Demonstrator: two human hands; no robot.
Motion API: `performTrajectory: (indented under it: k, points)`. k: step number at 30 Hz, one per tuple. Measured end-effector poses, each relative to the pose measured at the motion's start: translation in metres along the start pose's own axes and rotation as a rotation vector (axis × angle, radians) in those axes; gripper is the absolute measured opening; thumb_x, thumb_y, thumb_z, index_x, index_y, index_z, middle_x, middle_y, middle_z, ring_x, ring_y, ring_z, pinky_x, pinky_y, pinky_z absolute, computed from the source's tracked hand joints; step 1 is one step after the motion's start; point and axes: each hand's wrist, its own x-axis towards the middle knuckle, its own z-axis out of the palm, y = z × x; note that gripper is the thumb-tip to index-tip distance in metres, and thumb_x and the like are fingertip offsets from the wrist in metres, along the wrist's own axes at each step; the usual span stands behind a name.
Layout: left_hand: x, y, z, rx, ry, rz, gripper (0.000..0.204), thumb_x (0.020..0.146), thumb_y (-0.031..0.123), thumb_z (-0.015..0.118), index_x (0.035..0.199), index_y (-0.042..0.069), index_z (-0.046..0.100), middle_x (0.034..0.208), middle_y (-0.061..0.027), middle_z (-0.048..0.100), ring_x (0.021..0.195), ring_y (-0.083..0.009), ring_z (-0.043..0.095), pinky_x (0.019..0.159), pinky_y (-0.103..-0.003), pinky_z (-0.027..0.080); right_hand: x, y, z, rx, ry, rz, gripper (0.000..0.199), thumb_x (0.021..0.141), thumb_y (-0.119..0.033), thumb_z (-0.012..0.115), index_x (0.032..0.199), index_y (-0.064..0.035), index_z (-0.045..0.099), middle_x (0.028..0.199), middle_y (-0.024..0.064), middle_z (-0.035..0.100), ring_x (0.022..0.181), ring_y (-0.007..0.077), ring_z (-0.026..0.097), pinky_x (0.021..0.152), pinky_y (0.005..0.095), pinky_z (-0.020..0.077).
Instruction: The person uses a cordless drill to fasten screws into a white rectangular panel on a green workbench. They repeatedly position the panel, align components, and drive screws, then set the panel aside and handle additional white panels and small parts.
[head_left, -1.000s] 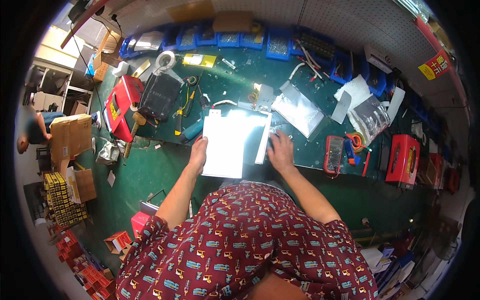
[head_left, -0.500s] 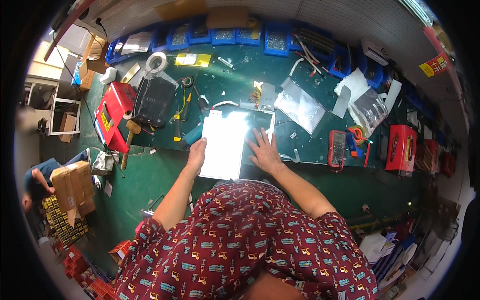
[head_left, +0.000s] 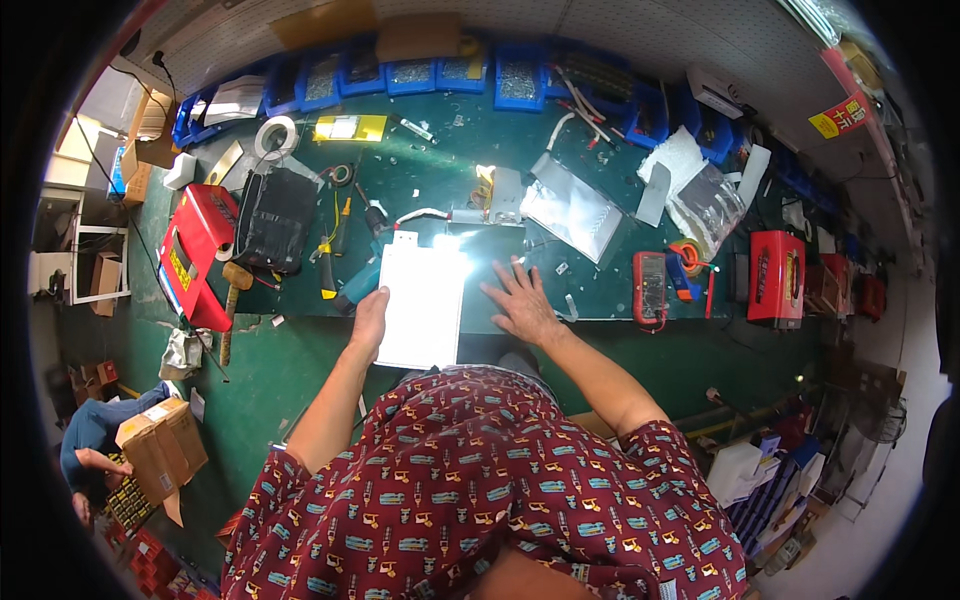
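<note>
Two bare hands at a flat white rectangular panel (head_left: 422,303) on the dark green workbench (head_left: 420,190).

The panel lies at the bench's near edge, its lower end hanging past the edge toward the person, glare flaring off its top right corner. The left hand (head_left: 369,318) grips the panel's left edge, thumb on top, fingers curled under out of sight. The right hand (head_left: 522,303) lies flat just right of the panel, fingers spread wide, holding nothing, palm down on the bench. Left of the panel sit a yellow-handled pair of pliers (head_left: 328,262), then a black pouch (head_left: 272,219) and a red toolbox (head_left: 197,254). Well right of it rests a red handheld meter (head_left: 649,286); above right, a silvery foil bag (head_left: 572,207).
</note>
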Motion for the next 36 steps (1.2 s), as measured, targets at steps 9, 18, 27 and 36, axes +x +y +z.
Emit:
performTrajectory:
  k: [9, 18, 27, 36]
  points:
    - [0.007, -0.012, -0.008, 0.030, -0.034, -0.018, 0.047, 0.107, 0.034, 0.042, 0.124, -0.006, 0.059, 0.114, -0.0126, 0.067, 0.104, -0.0193, 0.063, 0.094, -0.032, 0.048, 0.006, -0.009, -0.003, 0.003, 0.013, 0.018, 0.070, 0.079, -0.025, 0.079, 0.143, -0.0198, 0.052, 0.163, 0.0142, 0.022, 0.151, 0.0427, 0.015, 0.117, 0.0675, 0.0191]
    - [-0.007, 0.004, 0.003, 0.021, 0.004, -0.016, 0.045, 0.106, 0.032, 0.045, 0.119, -0.007, 0.063, 0.111, -0.0106, 0.068, 0.102, -0.0176, 0.062, 0.094, -0.031, 0.046, 0.009, -0.012, -0.005, 0.001, -0.015, 0.034, 0.068, 0.079, -0.026, 0.077, 0.142, -0.0170, 0.052, 0.163, 0.0154, 0.023, 0.151, 0.0409, 0.016, 0.116, 0.0701, 0.0176]
    - [-0.004, -0.008, 0.010, 0.012, -0.024, 0.058, 0.043, 0.106, 0.030, 0.045, 0.117, -0.007, 0.064, 0.110, -0.0092, 0.068, 0.104, -0.0168, 0.061, 0.095, -0.031, 0.045, 0.061, 0.019, -0.016, 0.071, 0.515, 0.091, 0.033, 0.077, -0.012, 0.075, 0.109, -0.0087, 0.069, 0.113, 0.0097, 0.062, 0.110, 0.0307, 0.054, 0.092, 0.0452, 0.0440]
    - [0.005, -0.027, 0.032, 0.259, -0.014, 0.138, 0.043, 0.105, 0.033, 0.045, 0.113, -0.005, 0.063, 0.099, -0.0080, 0.066, 0.091, -0.0153, 0.059, 0.085, -0.031, 0.046, 0.127, 0.034, -0.036, -0.145, 0.420, 0.065, 0.010, 0.084, -0.017, 0.068, 0.087, -0.0081, 0.074, 0.092, 0.0088, 0.062, 0.098, 0.0281, 0.057, 0.082, 0.0441, 0.0413]
